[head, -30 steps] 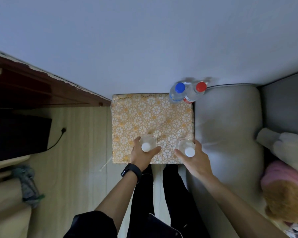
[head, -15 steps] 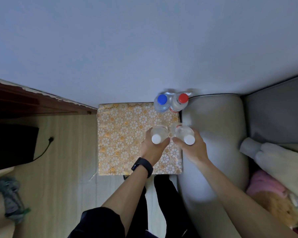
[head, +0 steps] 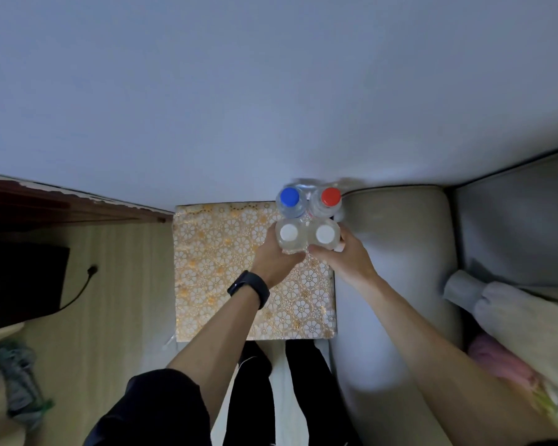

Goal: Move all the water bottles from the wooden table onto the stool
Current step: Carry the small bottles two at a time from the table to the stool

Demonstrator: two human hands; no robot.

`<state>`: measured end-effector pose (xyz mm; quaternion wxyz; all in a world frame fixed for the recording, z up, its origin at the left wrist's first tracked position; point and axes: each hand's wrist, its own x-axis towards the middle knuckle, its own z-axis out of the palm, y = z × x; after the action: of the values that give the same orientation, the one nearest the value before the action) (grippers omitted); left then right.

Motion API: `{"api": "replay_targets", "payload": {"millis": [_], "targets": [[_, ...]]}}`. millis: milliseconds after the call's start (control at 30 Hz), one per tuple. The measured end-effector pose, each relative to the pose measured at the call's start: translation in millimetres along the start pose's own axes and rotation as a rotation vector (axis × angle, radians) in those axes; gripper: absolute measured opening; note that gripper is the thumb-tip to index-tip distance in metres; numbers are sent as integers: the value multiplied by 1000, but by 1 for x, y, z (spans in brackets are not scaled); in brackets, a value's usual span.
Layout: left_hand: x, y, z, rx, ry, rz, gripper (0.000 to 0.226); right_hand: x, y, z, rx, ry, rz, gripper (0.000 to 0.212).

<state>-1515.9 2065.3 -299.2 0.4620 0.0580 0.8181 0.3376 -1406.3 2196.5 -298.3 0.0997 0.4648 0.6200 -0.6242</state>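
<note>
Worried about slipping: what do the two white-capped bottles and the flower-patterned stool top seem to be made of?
The two clear white-capped bottles look like glossy plastic: see-through walls, matte opaque caps. The square orange-and-white flower-patterned stool top looks like printed vinyl or oilcloth, going by its gold glints and smooth flatness; woven fabric cannot be ruled out.

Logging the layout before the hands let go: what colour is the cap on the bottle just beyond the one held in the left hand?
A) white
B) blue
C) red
B: the left hand grips a white-capped bottle, and the blue-capped bottle stands directly beyond it. The red-capped bottle is beyond the other white-capped bottle, which the right hand holds.
</note>
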Motion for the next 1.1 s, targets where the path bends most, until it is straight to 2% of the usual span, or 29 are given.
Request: {"api": "replay_targets", "payload": {"millis": [300,467,633,800,933,1100], "targets": [[1,-1,6,98,127,38,73,1,-6,-7,-64,-6,-14,43],[4,4,11,83,121,18,77,6,-5,-11,-60,29,0,45],[6,5,9,63,111,-48,74,8,-11,-10,-57,-46,1,46],[2,8,4,85,96,-21,95,4,-11,-6,-21,-34,10,50],[2,9,4,135,125,46,71,0,-4,-3,34,9,26,46],[5,5,7,137,136,36,70,2,-1,-2,83,0,21,53]]}}
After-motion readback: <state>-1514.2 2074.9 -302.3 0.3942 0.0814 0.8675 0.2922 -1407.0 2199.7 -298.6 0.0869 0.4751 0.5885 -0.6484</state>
